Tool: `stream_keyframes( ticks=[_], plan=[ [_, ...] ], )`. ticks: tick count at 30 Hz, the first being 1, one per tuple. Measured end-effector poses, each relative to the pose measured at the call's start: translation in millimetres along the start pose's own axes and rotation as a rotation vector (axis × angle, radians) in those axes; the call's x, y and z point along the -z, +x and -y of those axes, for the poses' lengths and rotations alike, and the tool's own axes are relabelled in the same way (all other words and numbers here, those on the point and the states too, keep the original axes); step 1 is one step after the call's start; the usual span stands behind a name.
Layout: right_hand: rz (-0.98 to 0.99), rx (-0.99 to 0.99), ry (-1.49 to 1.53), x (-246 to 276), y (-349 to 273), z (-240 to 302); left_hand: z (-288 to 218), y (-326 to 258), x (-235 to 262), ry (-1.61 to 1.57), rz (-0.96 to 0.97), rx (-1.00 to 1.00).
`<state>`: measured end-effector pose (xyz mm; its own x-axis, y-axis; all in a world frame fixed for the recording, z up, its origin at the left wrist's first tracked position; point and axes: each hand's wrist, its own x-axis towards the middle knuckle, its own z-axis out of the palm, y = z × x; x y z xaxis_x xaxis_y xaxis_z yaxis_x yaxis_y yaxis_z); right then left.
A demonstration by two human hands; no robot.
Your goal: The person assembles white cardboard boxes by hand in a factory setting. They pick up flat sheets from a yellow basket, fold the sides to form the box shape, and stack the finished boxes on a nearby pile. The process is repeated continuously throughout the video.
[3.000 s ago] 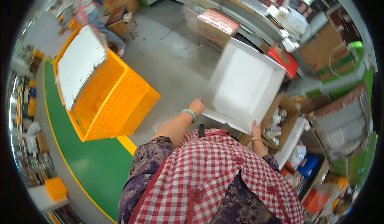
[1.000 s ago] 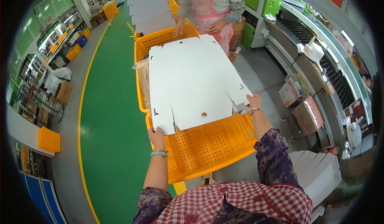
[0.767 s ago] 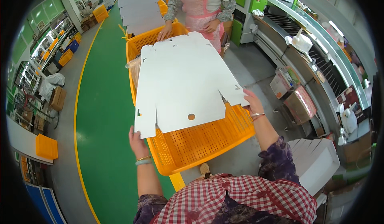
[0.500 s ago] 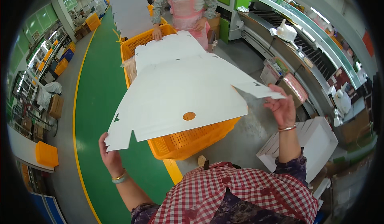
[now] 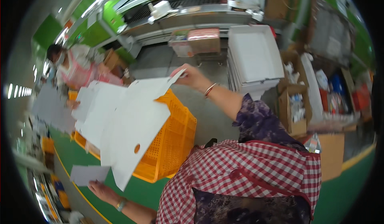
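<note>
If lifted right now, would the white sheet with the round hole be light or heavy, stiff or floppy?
The white sheet is probably light, looking thin for its breadth. It likely flexes somewhat: the flap in the right hand angles away from the rest.

The cardboard sheet [image 5: 130, 120] is matt, the crate [image 5: 176, 134] plastic.

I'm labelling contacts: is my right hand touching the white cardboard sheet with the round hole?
Touching. The head view shows the bare right hand pinching a corner of the white cardboard sheet, no gap visible.
</note>
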<state>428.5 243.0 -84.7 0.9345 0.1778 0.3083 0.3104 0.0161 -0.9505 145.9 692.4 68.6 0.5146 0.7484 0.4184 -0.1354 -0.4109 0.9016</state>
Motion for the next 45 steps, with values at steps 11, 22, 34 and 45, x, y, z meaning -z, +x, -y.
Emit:
stream_keyframes(
  ticks=[11,22,34,45],
  plan=[
    [0.251,0.008,-0.052,-83.0,-41.7,102.8,-90.2,7.9,-15.4,0.336,0.621,0.059],
    [0.355,0.136,-0.135,-88.0,-55.6,224.8,-122.7,4.0,-47.2,0.252,1.113,-0.402],
    [0.409,0.434,-0.224,-102.7,-85.1,236.6,-100.6,-29.4,-34.1,0.220,1.195,-0.336],
    [0.691,0.529,-0.726,-104.0,-164.5,221.0,-72.1,-94.1,8.1,0.423,1.165,-0.418]
  ],
)
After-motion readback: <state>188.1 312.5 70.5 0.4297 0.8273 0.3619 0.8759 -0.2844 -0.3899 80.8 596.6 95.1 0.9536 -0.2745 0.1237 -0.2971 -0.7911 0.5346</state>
